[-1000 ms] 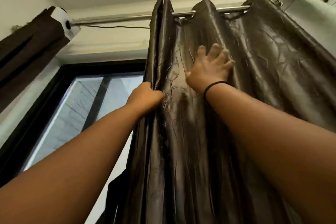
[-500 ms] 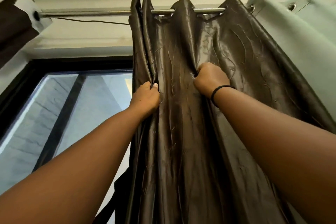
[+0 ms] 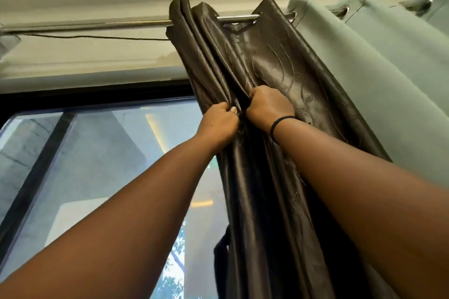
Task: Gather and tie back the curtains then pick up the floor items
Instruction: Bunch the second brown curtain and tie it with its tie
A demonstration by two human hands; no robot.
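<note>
Two hands up high, both squeezed tight on the brown curtain [image 3: 274,60]. Left hand [image 3: 218,124] at 9 o'clock of the right hand [image 3: 267,107], folds pinched between. Hung from the rod [image 3: 85,25], bunched toward 3 o'clock beside the green curtain [image 3: 364,75]. Gathered partway; not tied yet. No floor seen.
</note>
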